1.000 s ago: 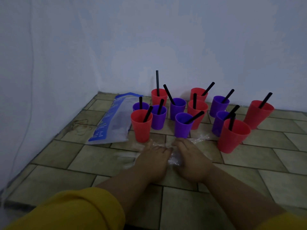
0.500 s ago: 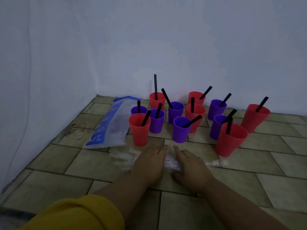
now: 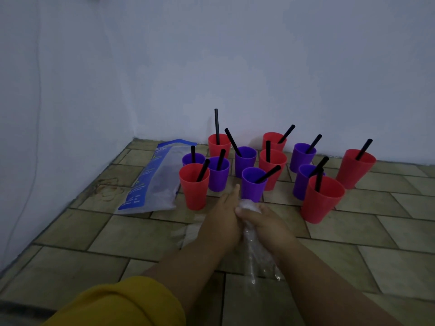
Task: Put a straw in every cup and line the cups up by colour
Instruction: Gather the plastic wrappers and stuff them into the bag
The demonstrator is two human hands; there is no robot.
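Floor point(image 3: 353, 234) of tan tiles, meeting pale walls point(image 3: 235, 55) in a corner at 10 o'clock. Light is low.

Twelve cups stand upright on the floor in a loose cluster at 12 o'clock from the hands. There are six red cups point(image 3: 194, 191) and six purple cups point(image 3: 219, 181), with the colours mixed and not in rows. Each cup holds one black straw point(image 3: 216, 125). The straw in the rear red cup stands near vertical, and most others lean toward 1 or 2 o'clock. One red cup sits apart at 3 o'clock of the cluster.

A flat blue-and-clear bag point(image 3: 155, 182) lies at 9 o'clock of the cluster, just beside the nearest red cup.

The right hand point(image 3: 266, 222) has its fingers curled round a crumpled clear wrapper point(image 3: 247, 205), whose loose end trails toward 6 o'clock between the forearms. The left hand point(image 3: 222, 217) lies against the right hand and the wrapper, fingers straight and pointing to 12 o'clock. Its fingertips are near the front purple cup; contact cannot be told. A yellow sleeve point(image 3: 122, 302) is on the left arm at 7 o'clock.
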